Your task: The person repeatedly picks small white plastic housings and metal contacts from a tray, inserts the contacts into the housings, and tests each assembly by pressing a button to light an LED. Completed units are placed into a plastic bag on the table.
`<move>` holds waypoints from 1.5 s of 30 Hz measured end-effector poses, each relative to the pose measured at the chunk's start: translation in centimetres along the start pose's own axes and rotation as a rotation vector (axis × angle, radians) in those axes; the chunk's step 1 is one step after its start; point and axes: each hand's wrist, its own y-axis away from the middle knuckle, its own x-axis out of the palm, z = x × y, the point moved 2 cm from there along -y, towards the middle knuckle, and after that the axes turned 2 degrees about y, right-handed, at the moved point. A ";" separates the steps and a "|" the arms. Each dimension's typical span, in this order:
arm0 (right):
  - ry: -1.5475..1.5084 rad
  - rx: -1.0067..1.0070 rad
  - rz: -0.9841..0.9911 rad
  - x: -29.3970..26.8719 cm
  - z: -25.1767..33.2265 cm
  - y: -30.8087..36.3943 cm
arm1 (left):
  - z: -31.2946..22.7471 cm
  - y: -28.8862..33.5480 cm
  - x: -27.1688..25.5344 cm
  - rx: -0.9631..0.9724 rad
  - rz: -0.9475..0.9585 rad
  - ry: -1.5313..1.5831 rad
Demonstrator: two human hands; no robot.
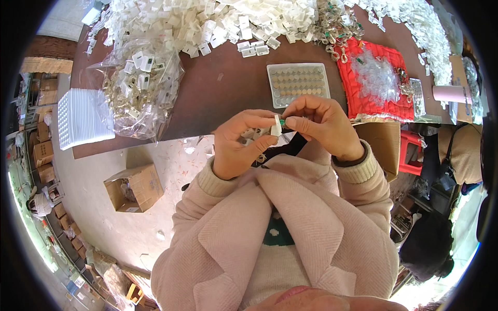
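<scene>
Over the near edge of the table, my left hand (pixel 234 141) pinches a small white plastic casing (pixel 276 127) between thumb and fingers. More white pieces show in the curl of that hand, partly hidden by the fingers. Against the casing's right side, my right hand (pixel 326 125) closes its thumb and forefinger on a small green part (pixel 282 122). The fingertips cover most of this part, so its shape is unclear. Just beyond both hands lies a clear plastic tray (pixel 296 66) with rows of round, coin-like metal cells.
White casings (pixel 207 23) are heaped along the table's far side, beside metal clasps (pixel 334 28). On the left are a clear bag (pixel 142 85) of assembled pieces and stacked white trays (pixel 83 119). A red cloth (pixel 358 78) bears clear plastic bits. Cardboard boxes (pixel 142 186) stand below.
</scene>
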 end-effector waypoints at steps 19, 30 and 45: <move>0.273 -0.582 -0.386 3.5 -0.9 0.1 | 2.0 0.7 0.8 -0.096 -0.375 0.498; 0.344 -0.632 -0.352 3.9 -0.3 0.1 | 1.7 0.4 0.8 0.036 -0.356 0.352; 0.182 -0.525 -0.264 4.7 -1.6 -0.1 | 2.5 0.7 0.3 0.086 -0.345 0.500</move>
